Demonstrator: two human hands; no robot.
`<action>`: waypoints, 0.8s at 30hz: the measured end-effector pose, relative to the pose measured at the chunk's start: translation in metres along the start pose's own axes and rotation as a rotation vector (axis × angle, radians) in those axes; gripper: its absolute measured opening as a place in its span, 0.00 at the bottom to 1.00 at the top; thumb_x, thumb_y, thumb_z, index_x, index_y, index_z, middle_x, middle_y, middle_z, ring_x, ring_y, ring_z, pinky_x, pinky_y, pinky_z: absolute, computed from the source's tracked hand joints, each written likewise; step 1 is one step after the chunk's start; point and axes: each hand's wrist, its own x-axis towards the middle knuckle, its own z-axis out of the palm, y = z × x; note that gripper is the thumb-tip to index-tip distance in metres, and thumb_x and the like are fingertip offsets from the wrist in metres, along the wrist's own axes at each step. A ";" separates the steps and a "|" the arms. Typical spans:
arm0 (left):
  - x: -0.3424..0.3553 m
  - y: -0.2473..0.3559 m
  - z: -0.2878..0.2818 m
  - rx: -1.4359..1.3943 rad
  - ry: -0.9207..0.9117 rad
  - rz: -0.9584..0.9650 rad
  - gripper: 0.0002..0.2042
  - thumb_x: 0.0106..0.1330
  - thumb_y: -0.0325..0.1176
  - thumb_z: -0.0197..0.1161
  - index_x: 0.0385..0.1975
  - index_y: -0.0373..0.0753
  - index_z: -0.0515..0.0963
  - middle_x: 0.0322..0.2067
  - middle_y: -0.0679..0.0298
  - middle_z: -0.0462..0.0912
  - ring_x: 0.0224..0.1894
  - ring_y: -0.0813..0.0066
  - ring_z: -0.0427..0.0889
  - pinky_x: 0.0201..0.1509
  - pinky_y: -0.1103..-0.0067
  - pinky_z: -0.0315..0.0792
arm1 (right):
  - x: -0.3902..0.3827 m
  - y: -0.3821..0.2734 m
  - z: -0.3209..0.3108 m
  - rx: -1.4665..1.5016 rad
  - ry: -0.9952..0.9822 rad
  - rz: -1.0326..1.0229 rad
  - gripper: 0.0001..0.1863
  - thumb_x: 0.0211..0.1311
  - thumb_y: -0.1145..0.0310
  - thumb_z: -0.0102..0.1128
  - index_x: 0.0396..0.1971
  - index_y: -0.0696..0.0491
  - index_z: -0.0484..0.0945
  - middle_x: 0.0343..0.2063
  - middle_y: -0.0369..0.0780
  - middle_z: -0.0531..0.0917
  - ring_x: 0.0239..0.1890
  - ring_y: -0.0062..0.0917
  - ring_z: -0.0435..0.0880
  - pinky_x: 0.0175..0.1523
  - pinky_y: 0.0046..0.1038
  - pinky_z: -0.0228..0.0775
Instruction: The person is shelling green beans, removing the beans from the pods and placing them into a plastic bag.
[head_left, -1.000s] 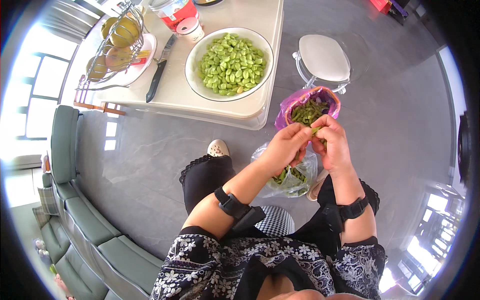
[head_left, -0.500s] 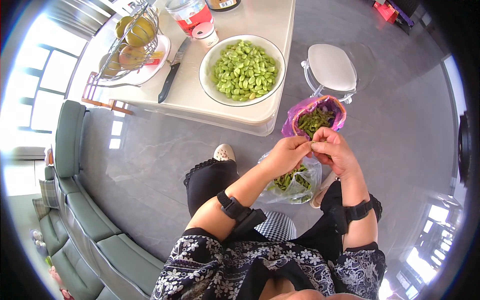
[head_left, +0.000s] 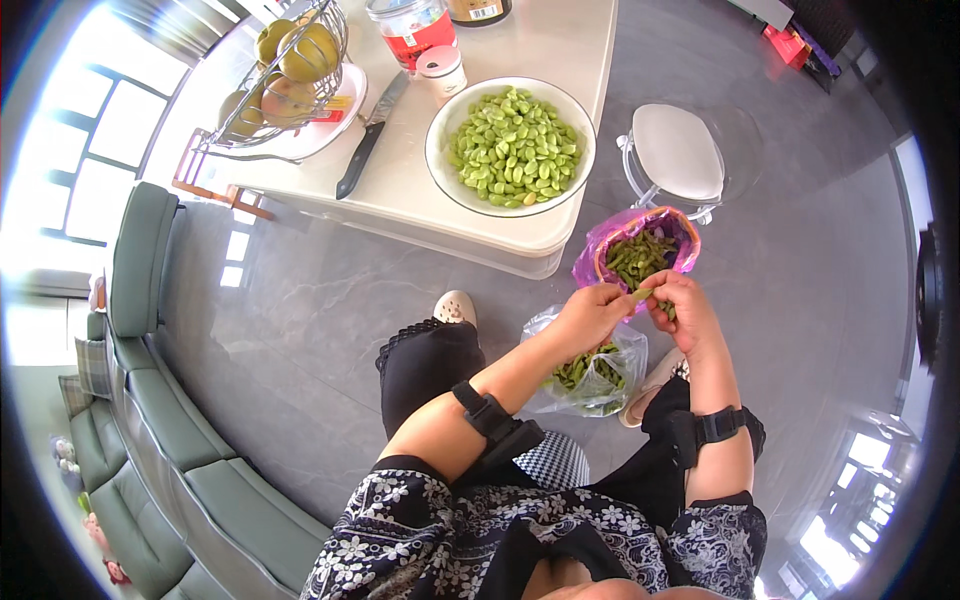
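Note:
My left hand (head_left: 598, 316) and my right hand (head_left: 686, 308) meet fingertip to fingertip, both closed. A green bean pod (head_left: 642, 294) is pinched between them. More pods (head_left: 667, 309) show under the curled fingers of my right hand. Just beyond the hands stands an open purple plastic bag (head_left: 590, 262) of whole dark-green pods (head_left: 638, 255). Below my left hand, a clear plastic bag (head_left: 626, 352) holds green pods or husks; my forearm covers part of it. A white bowl (head_left: 436, 165) heaped with shelled green beans (head_left: 512, 145) sits on the table corner.
On the cream table (head_left: 400, 205) lie a black-handled knife (head_left: 360, 160), a pink-lidded container (head_left: 441, 70), a red-labelled jar (head_left: 410, 30) and a wire fruit basket (head_left: 330, 60). A white-seated stool (head_left: 678, 150) stands past the purple bag. Green sofas (head_left: 190, 420) line the left.
My hands have come slightly lower and the pod between them shows more plainly. The whole view has shifted a little, moving table and bowl rightward in the picture.

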 end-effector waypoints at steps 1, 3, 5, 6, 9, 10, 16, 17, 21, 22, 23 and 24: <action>0.001 -0.002 0.001 -0.141 -0.063 -0.054 0.15 0.63 0.43 0.48 0.31 0.35 0.73 0.13 0.69 0.66 0.11 0.82 0.64 0.12 0.84 0.57 | 0.001 0.002 -0.003 0.050 0.064 -0.020 0.11 0.46 0.75 0.45 0.32 0.57 0.74 0.18 0.37 0.74 0.13 0.14 0.64 0.14 0.15 0.49; 0.004 -0.006 0.001 -0.312 -0.085 -0.080 0.18 0.64 0.46 0.45 0.34 0.35 0.72 0.14 0.69 0.66 0.11 0.82 0.64 0.12 0.85 0.57 | 0.007 0.002 -0.004 0.056 0.187 -0.087 0.13 0.47 0.76 0.45 0.34 0.57 0.73 0.18 0.36 0.74 0.13 0.14 0.64 0.14 0.15 0.49; 0.005 -0.003 0.001 -0.481 -0.113 -0.111 0.21 0.65 0.49 0.43 0.38 0.35 0.71 0.15 0.69 0.66 0.12 0.81 0.64 0.12 0.85 0.56 | 0.009 -0.001 -0.006 0.064 0.317 -0.154 0.14 0.47 0.76 0.45 0.37 0.57 0.73 0.18 0.36 0.74 0.13 0.13 0.64 0.15 0.15 0.48; 0.004 -0.001 0.001 -0.529 -0.105 -0.141 0.23 0.65 0.52 0.40 0.40 0.35 0.69 0.16 0.68 0.67 0.13 0.81 0.64 0.12 0.85 0.56 | 0.008 -0.002 -0.005 0.037 0.337 -0.169 0.16 0.48 0.76 0.45 0.39 0.57 0.72 0.18 0.35 0.73 0.13 0.13 0.63 0.15 0.15 0.48; 0.003 0.000 -0.001 -0.559 -0.137 -0.141 0.27 0.65 0.55 0.34 0.45 0.36 0.66 0.17 0.66 0.69 0.13 0.80 0.65 0.12 0.85 0.57 | -0.002 -0.010 0.006 -0.018 0.304 -0.162 0.15 0.49 0.75 0.47 0.40 0.57 0.74 0.17 0.33 0.73 0.13 0.12 0.62 0.16 0.14 0.47; 0.002 0.002 0.000 -0.566 -0.145 -0.143 0.27 0.64 0.56 0.34 0.45 0.37 0.66 0.17 0.65 0.70 0.13 0.79 0.66 0.12 0.85 0.57 | -0.008 -0.012 0.010 -0.053 0.209 -0.130 0.13 0.49 0.74 0.49 0.37 0.57 0.76 0.18 0.32 0.74 0.13 0.11 0.61 0.16 0.14 0.46; 0.000 0.006 0.001 -0.624 -0.272 -0.075 0.32 0.62 0.61 0.33 0.47 0.35 0.64 0.19 0.63 0.71 0.12 0.80 0.66 0.10 0.87 0.55 | -0.029 -0.012 0.033 -0.333 -0.107 -0.277 0.09 0.46 0.75 0.57 0.29 0.61 0.77 0.24 0.34 0.79 0.23 0.16 0.75 0.31 0.17 0.66; 0.001 0.006 0.001 -0.624 -0.277 -0.081 0.32 0.62 0.61 0.33 0.47 0.35 0.64 0.19 0.63 0.71 0.12 0.80 0.66 0.10 0.87 0.55 | -0.031 -0.012 0.033 -0.330 -0.102 -0.274 0.09 0.46 0.75 0.57 0.29 0.61 0.77 0.24 0.34 0.79 0.23 0.16 0.75 0.31 0.17 0.66; 0.003 0.006 -0.001 -0.582 -0.242 -0.108 0.26 0.64 0.56 0.38 0.45 0.36 0.64 0.20 0.60 0.72 0.12 0.79 0.68 0.09 0.86 0.55 | -0.034 -0.012 0.028 -0.476 -0.100 -0.280 0.04 0.46 0.76 0.56 0.23 0.61 0.76 0.21 0.34 0.78 0.26 0.15 0.74 0.33 0.19 0.67; 0.002 0.009 -0.002 -0.587 -0.249 -0.109 0.25 0.64 0.54 0.39 0.43 0.36 0.65 0.21 0.60 0.72 0.12 0.79 0.68 0.09 0.86 0.55 | -0.034 -0.014 0.029 -0.515 -0.085 -0.321 0.04 0.46 0.76 0.55 0.23 0.60 0.75 0.21 0.34 0.77 0.26 0.14 0.73 0.33 0.19 0.66; 0.000 0.012 -0.002 -0.592 -0.256 -0.109 0.24 0.64 0.53 0.40 0.42 0.35 0.66 0.21 0.60 0.72 0.12 0.79 0.68 0.09 0.86 0.55 | -0.035 -0.015 0.029 -0.555 -0.069 -0.362 0.04 0.47 0.76 0.55 0.22 0.60 0.75 0.20 0.33 0.77 0.25 0.13 0.73 0.32 0.18 0.66; -0.001 0.014 0.000 -0.593 -0.257 -0.117 0.24 0.64 0.53 0.40 0.42 0.35 0.66 0.21 0.60 0.72 0.12 0.79 0.68 0.09 0.86 0.55 | -0.032 -0.010 0.026 -0.510 -0.067 -0.367 0.04 0.47 0.75 0.55 0.23 0.60 0.74 0.18 0.32 0.75 0.24 0.12 0.71 0.31 0.18 0.65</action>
